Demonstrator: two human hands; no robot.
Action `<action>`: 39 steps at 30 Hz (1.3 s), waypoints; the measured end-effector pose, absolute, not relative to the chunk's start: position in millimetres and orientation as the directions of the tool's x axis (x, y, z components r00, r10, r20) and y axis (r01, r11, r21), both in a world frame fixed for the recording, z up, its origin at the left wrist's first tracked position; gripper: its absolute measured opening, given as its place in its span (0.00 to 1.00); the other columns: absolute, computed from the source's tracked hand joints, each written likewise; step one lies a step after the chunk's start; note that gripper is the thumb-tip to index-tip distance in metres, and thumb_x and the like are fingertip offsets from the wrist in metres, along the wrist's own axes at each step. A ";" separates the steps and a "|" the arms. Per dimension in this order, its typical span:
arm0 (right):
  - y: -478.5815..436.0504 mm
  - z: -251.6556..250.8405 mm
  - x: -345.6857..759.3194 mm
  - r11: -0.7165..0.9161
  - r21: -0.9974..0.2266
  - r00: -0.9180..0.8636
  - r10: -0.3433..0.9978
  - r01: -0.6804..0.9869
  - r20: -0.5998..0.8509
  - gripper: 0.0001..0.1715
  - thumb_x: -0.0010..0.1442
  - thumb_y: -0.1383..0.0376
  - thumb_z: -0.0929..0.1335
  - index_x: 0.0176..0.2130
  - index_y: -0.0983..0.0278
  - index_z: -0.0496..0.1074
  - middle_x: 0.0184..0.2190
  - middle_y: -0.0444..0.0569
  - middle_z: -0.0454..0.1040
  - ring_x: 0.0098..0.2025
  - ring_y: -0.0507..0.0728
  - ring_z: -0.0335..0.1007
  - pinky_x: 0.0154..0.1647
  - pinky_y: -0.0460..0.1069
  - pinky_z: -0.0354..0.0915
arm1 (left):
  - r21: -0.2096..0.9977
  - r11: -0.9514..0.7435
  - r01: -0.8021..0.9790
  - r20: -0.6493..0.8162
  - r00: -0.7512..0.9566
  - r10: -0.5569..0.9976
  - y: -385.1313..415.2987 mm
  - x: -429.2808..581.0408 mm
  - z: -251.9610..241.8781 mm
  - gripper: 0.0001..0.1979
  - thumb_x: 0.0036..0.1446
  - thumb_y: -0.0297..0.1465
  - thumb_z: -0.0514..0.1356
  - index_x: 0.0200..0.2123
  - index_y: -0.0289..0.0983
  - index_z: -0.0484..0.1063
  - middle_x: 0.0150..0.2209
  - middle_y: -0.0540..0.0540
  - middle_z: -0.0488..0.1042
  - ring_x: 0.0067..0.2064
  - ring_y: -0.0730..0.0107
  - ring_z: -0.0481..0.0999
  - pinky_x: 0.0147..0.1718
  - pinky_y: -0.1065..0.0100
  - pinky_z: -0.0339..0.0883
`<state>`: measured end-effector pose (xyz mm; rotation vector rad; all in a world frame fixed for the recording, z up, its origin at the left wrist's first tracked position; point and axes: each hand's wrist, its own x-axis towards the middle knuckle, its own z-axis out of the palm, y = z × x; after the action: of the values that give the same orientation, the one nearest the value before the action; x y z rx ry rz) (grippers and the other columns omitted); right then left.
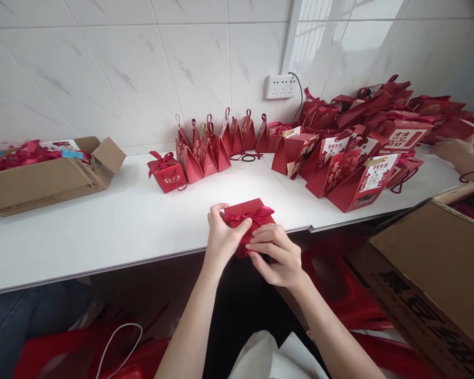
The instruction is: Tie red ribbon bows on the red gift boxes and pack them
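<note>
A small red gift box [249, 210] with a red ribbon bow on top rests at the front edge of the white table [102, 231]. My left hand [221, 234] grips its left side, thumb pressed on the bow. My right hand [278, 255] pinches the box's lower right side with curled fingers. A finished red box with a bow [166, 172] stands further back on the table.
Several folded red paper bags [217, 142] line the wall, and a large pile of red boxes [359, 142] fills the right. An open cardboard carton [43, 176] sits left, another carton [438, 273] right. Another person's hand [454, 150] rests far right.
</note>
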<state>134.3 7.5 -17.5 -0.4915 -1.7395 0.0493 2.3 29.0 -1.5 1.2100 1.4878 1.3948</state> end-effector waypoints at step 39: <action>29.2 27.4 170.3 0.195 -0.891 -0.115 0.980 0.410 0.162 0.16 0.57 0.54 0.64 0.28 0.63 0.69 0.23 0.43 0.69 0.24 0.51 0.61 0.26 0.46 0.58 | 0.962 -0.100 0.255 0.166 -0.249 0.954 10.6 3.1 1.1 0.22 0.51 0.43 0.61 0.45 0.39 0.59 0.41 0.44 0.67 0.43 0.64 0.72 0.41 0.63 0.67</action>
<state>170.3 29.2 27.4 -1.3321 -1.6615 0.8883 3.1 10.6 1.1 1.3535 1.5303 1.3919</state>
